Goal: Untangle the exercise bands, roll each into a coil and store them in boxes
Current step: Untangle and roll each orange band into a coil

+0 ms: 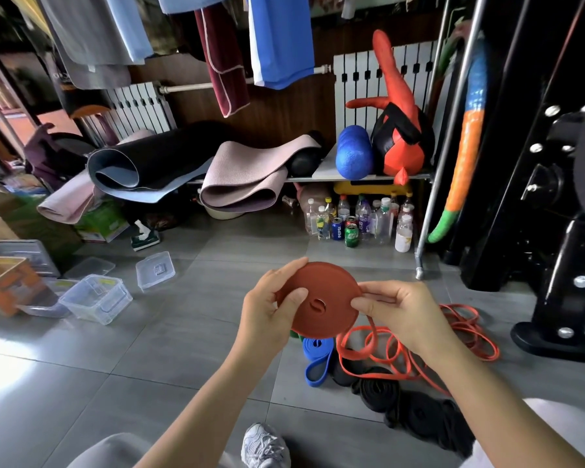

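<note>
A dark red exercise band wound into a flat coil [328,298] is held in front of me above the floor. My left hand [272,307] grips its left edge with the thumb on its face. My right hand [397,309] pinches its right edge, where a loose tail hangs down. Below lies a tangle of thin orange bands [419,346], a folded blue band [316,363] and black bands [416,410]. Clear plastic boxes [97,298] stand open on the floor at the left, with a loose lid [155,270] behind them.
An orange cardboard box [4,285] sits at the far left. Rolled yoga mats [190,170], bottles and cans [362,221] line the back under a shelf. A black gym machine base [554,339] stands at the right. My white shoe [265,445] is at the bottom.
</note>
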